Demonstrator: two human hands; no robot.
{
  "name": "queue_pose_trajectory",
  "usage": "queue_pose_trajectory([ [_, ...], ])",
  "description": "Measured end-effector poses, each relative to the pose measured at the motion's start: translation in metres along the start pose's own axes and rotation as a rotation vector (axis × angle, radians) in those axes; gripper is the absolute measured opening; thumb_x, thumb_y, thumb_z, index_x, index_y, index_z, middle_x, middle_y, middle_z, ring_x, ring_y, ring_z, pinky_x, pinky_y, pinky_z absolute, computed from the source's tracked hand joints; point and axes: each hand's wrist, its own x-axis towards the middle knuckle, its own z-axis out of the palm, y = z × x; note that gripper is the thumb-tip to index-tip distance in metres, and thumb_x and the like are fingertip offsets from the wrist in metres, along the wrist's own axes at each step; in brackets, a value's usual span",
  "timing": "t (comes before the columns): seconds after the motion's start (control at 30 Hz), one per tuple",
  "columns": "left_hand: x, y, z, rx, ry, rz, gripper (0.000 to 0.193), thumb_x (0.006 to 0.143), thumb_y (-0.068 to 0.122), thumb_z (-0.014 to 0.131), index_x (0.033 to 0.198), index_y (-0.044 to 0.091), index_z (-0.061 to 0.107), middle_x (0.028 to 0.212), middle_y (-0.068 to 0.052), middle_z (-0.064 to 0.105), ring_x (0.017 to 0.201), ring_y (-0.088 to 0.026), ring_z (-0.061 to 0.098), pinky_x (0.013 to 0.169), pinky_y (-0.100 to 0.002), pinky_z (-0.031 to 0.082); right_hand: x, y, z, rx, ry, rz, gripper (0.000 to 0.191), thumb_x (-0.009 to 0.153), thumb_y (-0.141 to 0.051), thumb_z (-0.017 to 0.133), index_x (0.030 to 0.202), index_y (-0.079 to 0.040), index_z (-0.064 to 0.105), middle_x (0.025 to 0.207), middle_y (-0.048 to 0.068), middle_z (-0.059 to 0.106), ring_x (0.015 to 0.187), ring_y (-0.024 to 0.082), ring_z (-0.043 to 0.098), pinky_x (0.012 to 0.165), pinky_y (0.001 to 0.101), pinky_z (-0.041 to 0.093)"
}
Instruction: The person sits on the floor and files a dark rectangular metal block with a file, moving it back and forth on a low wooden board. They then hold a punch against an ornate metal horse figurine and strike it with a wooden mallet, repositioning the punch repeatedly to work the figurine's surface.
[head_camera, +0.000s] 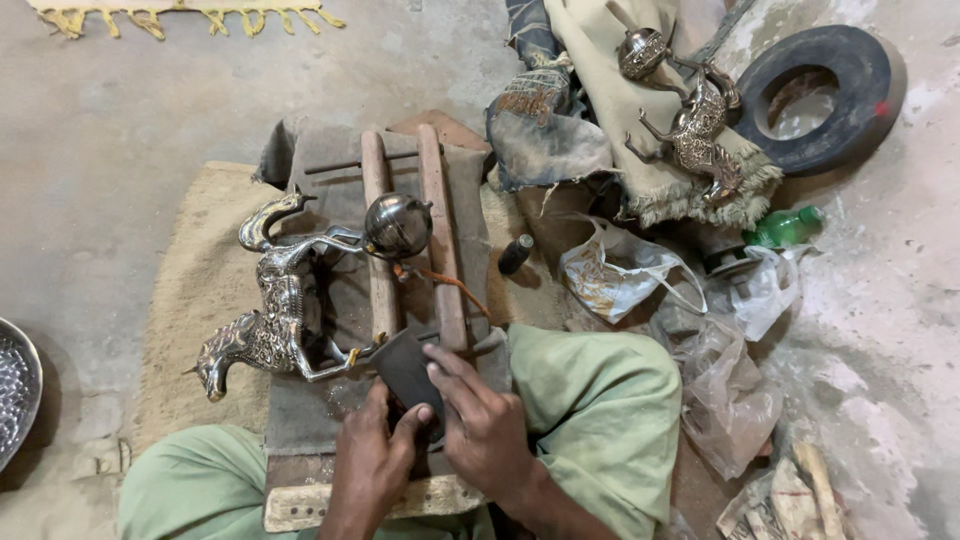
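Both my hands grip a dark flat block (405, 368) at the near end of two parallel wooden bars (440, 230). My left hand (372, 455) holds its lower side, and my right hand (482, 425) lays its fingers across its right edge. A silvery metal deer figurine (272, 305) lies on its side on the grey cloth (310, 400) just left of the bars, its legs reaching toward a shiny metal ball (397, 225) that rests between the bars.
A second metal figurine (690, 125) with a ball lies on beige cloth at the back right, beside a black ring (815, 95). Plastic bags (615, 270), a green bottle (785, 228) and a small dark bottle (516, 254) lie right. A metal bowl (15, 390) sits far left.
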Motion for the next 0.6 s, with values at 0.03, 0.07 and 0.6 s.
queue_pose_trajectory([
  [0.03,0.000,-0.001,0.000,-0.003,-0.006,-0.003,0.044,0.083,0.023,0.074,0.124,0.009,0.062,0.085,-0.021,0.079,0.078,-0.035,0.080,0.070,-0.047,0.060,-0.009,-0.001,-0.005,-0.018,0.005,-0.007,0.033,0.083,0.010,0.062,0.115,0.004,0.069,0.133,0.014,0.070,0.100,0.034,0.077,0.077,0.0375,0.064],
  [0.07,0.000,-0.001,0.000,-0.005,-0.013,-0.011,0.043,0.084,0.024,0.074,0.123,0.009,0.063,0.085,-0.020,0.079,0.078,-0.035,0.080,0.071,-0.047,0.060,-0.017,-0.003,-0.011,-0.033,0.007,-0.011,0.033,0.083,0.009,0.062,0.114,0.004,0.069,0.133,0.014,0.071,0.102,0.034,0.077,0.077,0.0372,0.065],
  [0.6,0.004,-0.012,-0.002,0.062,-0.037,-0.079,0.049,0.084,0.029,0.074,0.127,0.009,0.062,0.087,-0.020,0.080,0.079,-0.034,0.081,0.074,-0.046,0.060,-0.028,-0.006,-0.011,-0.043,0.000,0.030,0.033,0.081,0.009,0.062,0.112,0.003,0.070,0.132,0.012,0.072,0.100,0.032,0.078,0.076,0.0368,0.065],
])
